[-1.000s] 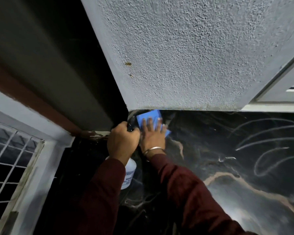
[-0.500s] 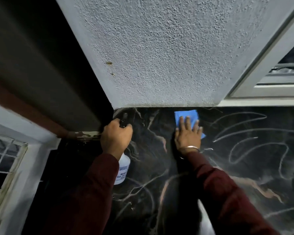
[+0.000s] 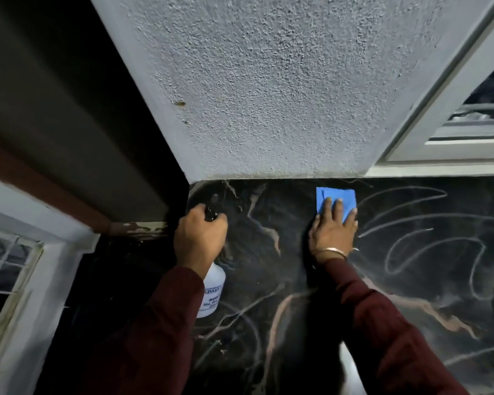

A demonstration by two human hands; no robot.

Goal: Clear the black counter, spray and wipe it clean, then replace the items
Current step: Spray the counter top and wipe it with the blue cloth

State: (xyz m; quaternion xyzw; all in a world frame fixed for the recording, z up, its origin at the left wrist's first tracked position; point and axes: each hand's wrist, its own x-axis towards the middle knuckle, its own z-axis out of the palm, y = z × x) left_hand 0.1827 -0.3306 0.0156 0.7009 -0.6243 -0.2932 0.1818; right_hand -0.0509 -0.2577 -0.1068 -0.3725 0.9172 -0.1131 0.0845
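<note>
Black stone with pale veins makes up the counter point(image 3: 268, 252), seen from the head camera looking down along both arms in dark red sleeves point(image 3: 388, 332). The right hand point(image 3: 332, 229) lies flat, fingers straight and together, pressing a blue cloth point(image 3: 337, 196) onto the counter close to the foot of the rough grey wall point(image 3: 268, 81); a thin metal bangle point(image 3: 330, 252) circles that wrist. Curved wet streaks point(image 3: 428, 223) cross the stone to the right of the cloth. The left hand point(image 3: 200, 238) is curled round the neck of a white spray bottle point(image 3: 213, 292), whose black nozzle point(image 3: 211, 208) sticks out above the knuckles and points toward the wall corner; the bottle's printed label is too blurred to read, and whether its base touches the stone cannot be told. The two hands are apart, the bottle left of the cloth. A white window frame point(image 3: 439, 109) stands at upper right, and a barred window point(image 3: 3, 269) at lower left
</note>
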